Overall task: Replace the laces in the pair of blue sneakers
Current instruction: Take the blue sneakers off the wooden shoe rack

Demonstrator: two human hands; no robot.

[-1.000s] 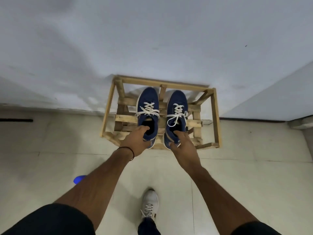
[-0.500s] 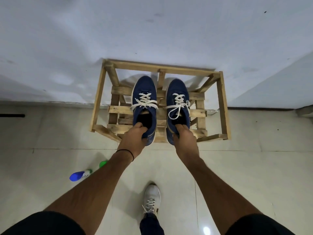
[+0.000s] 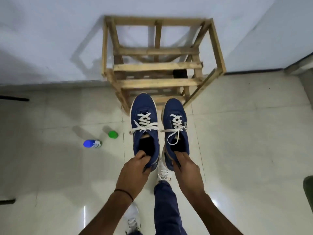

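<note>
Two blue sneakers with white laces hang in the air in front of the wooden rack [image 3: 157, 67]. My left hand [image 3: 135, 168] grips the heel of the left sneaker [image 3: 144, 111], fingers hooked into its opening. My right hand [image 3: 185, 167] grips the heel of the right sneaker [image 3: 176, 111] the same way. Both laces are threaded and tied loosely, with ends hanging over the sides. The toes point away from me, toward the rack.
The slatted wooden rack stands against the white wall. A blue-capped bottle [image 3: 92, 143] and a green-capped one [image 3: 113, 134] stand on the tiled floor at the left. My own white shoes [image 3: 164, 173] and a trouser leg are below the sneakers. A dark object [image 3: 309, 189] sits at the right edge.
Both hands have lifted the sneakers off the rack's slats and drawn them back toward me. The rack now holds nothing. The camera tilted down and nearer.
</note>
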